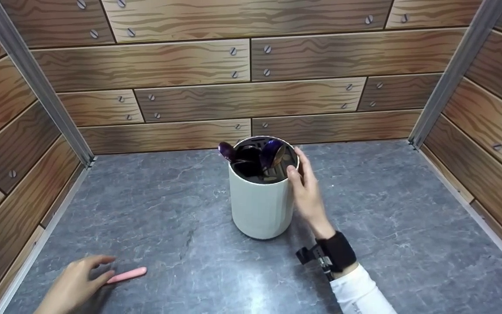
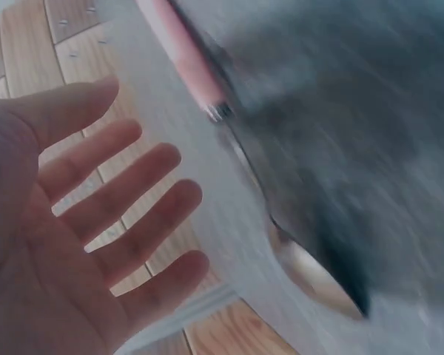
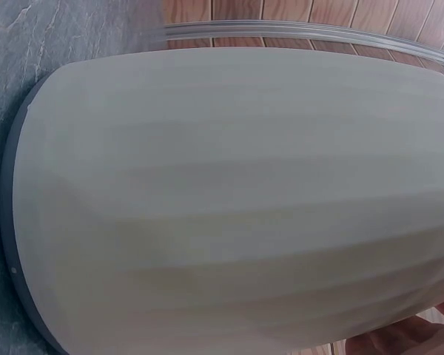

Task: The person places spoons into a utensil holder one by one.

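A spoon with a pink handle lies on the grey surface at the front left. Its metal bowl shows in the left wrist view, while my hand hides it in the head view. My left hand hovers beside the spoon, fingers spread and loosely bent, holding nothing. In the middle stands a pale, ribbed utensil holder, upright. My right hand grips its right side near the rim, thumb toward the front and fingers farther back. Dark purple, shiny rounded utensil heads poke up inside it.
Wood-patterned walls enclose the grey marbled tabletop at the back and both sides. Metal strips run along the corners. A black strap with a small camera is on my right wrist.
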The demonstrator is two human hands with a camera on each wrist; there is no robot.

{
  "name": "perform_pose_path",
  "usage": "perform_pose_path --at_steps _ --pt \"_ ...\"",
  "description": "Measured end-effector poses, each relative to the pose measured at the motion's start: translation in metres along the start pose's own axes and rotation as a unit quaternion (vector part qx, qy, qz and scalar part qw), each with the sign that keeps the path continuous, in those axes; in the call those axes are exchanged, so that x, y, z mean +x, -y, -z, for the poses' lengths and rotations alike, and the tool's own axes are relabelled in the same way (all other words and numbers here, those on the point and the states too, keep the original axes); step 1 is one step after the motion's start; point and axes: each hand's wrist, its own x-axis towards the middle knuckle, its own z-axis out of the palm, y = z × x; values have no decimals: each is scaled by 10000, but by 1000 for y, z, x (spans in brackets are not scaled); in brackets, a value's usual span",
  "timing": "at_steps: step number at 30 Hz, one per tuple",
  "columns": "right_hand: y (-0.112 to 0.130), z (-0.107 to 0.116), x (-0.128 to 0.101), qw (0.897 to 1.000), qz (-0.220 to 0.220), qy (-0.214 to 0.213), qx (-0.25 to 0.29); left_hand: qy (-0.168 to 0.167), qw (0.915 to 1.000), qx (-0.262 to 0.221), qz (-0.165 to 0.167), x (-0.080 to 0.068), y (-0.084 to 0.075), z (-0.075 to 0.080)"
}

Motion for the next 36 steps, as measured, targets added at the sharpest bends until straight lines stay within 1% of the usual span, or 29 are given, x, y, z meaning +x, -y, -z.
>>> perform_pose_path --at_steps 4,8,16,22,27,31,34,36 --pt "0 0 0 10000 11 -8 -22 180 9998 -58 105 -4 11 -2" --pt "0 0 0 10000 9 -21 -57 398 9988 -166 216 -5 16 -5" --pt "0 0 0 10000 32 43 62 455 9986 -37 271 -3 18 -8" --pt "0 0 -1 10000 19 13 34 485 9983 143 288 0 21 -10" --pt "0 0 0 10000 0 -3 11 447 9982 195 341 0 19 -11" --pt "0 0 -1 10000 -24 -3 -16 453 9980 217 396 1 14 -11" --pt "0 0 -1 10000 -47 -5 2 450 9981 181 369 1 10 -12" --pt "-1 0 -1 10000 -50 -18 -23 366 9988 175 269 0 7 -12"
